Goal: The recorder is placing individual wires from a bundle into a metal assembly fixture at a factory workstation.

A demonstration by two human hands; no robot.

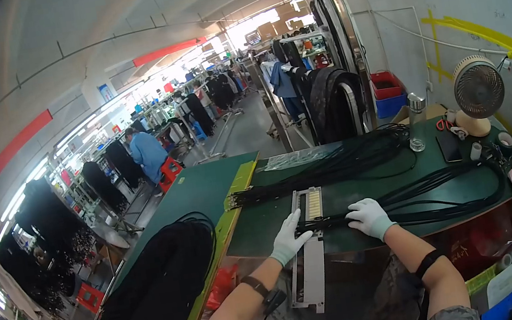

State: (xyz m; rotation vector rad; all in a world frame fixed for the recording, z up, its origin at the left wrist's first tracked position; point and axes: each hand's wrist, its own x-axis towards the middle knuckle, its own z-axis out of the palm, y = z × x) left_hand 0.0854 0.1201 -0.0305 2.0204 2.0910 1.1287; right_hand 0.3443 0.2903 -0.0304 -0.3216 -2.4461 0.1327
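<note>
My left hand (290, 239), in a white glove, has its fingers stretched out at the left end of a bundle of black cords (329, 222). The cords cross a long pale metal board (310, 272) with a yellowish ridged strip (313, 204) in its far part. Its near end juts past the table's front edge. Also white-gloved, my right hand (371, 218) lies over the same cords with fingers spread and pointing left. From there the cords run right and bend back in a loop. Their undersides are hidden.
Behind lies another black cord bundle (330, 165). A large black heap (162, 283) covers the left table. At the right stand a clear bottle (418, 122), a fan (478, 90) and a phone (449, 148). A person (148, 155) in blue sits farther off.
</note>
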